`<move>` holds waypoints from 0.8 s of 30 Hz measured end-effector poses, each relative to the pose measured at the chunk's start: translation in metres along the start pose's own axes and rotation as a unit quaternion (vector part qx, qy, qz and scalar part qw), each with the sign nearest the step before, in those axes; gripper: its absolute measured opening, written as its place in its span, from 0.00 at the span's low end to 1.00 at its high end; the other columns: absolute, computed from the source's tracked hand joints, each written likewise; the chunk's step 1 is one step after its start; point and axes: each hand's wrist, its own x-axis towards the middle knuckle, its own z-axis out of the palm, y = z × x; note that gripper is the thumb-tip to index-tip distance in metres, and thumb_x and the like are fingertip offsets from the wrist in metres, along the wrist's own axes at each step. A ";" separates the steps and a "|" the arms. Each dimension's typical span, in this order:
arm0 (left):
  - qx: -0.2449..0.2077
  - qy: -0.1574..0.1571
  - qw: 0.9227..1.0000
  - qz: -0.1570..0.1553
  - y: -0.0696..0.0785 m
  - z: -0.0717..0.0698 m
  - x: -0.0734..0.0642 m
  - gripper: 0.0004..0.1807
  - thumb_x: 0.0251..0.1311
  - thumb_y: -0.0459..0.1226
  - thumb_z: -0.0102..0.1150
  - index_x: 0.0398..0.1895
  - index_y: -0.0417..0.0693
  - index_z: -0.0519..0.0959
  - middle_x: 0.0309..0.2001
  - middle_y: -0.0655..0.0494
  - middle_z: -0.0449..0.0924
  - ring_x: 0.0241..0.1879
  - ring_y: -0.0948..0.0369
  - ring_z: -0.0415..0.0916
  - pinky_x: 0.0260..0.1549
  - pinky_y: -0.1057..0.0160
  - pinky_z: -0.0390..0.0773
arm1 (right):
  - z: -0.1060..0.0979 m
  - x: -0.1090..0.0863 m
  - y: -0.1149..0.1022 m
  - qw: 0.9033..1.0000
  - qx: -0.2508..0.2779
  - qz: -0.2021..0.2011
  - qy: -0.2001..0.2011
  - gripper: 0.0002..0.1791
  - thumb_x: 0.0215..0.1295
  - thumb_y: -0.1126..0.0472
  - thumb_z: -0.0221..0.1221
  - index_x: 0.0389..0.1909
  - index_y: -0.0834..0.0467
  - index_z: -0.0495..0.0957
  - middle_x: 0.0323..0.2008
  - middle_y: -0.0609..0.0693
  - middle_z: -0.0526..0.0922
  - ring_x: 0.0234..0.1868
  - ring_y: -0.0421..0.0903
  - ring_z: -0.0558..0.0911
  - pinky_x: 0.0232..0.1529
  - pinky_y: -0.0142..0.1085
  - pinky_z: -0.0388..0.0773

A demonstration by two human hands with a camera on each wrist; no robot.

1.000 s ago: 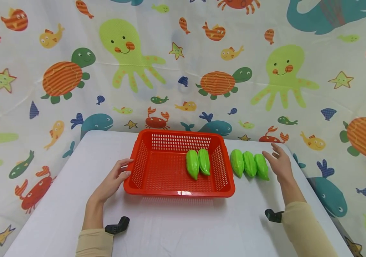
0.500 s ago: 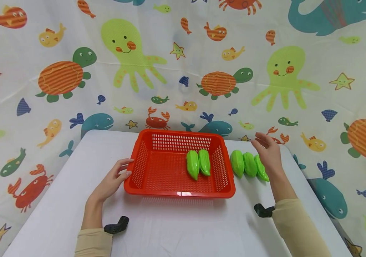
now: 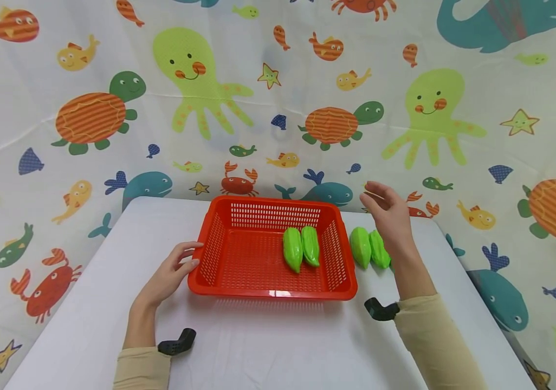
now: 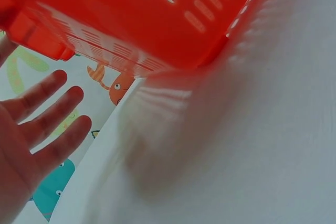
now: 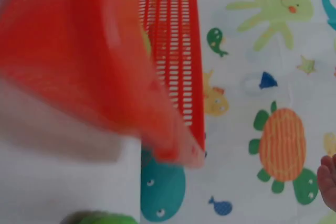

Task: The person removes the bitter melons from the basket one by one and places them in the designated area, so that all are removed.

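Note:
A red plastic basket (image 3: 278, 295) with slotted walls stands on the white table. Inside it, toward the right, two glossy green ridged fruits, like star fruits (image 3: 292, 250), lie side by side. My left hand (image 3: 168, 276) touches the basket's left rim; in the left wrist view, three of its fingers (image 4: 58, 135) are straight and off the wall. My right hand (image 3: 391, 216) is raised above the table's back right with loosely bent fingers, nothing visible in it. Beneath it, more star fruits (image 3: 361, 247) sit beside the basket; my right wrist mostly hides the rightmost one.
A cloth printed with sea animals (image 3: 329, 127) hangs right behind the table (image 3: 258, 352). A black wrist-worn device (image 3: 178, 342) sits at each sleeve cuff. The basket's right corner (image 5: 152, 145) looms close in the right wrist view.
My right hand has moved left and up, from beside the rightmost star fruit toward the basket's back right corner. The left hand, basket and star fruits have stayed put.

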 end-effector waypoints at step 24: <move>-0.012 -0.002 1.000 -0.002 0.002 0.000 0.000 0.27 0.69 0.44 0.54 0.67 0.51 0.63 0.68 0.44 0.61 0.67 0.42 0.56 0.59 0.33 0.65 | 0.075 0.045 0.001 0.995 0.085 -0.041 -0.027 0.25 0.69 0.53 0.60 0.64 0.54 0.72 0.61 0.54 0.75 0.60 0.50 0.75 0.62 0.43 0.71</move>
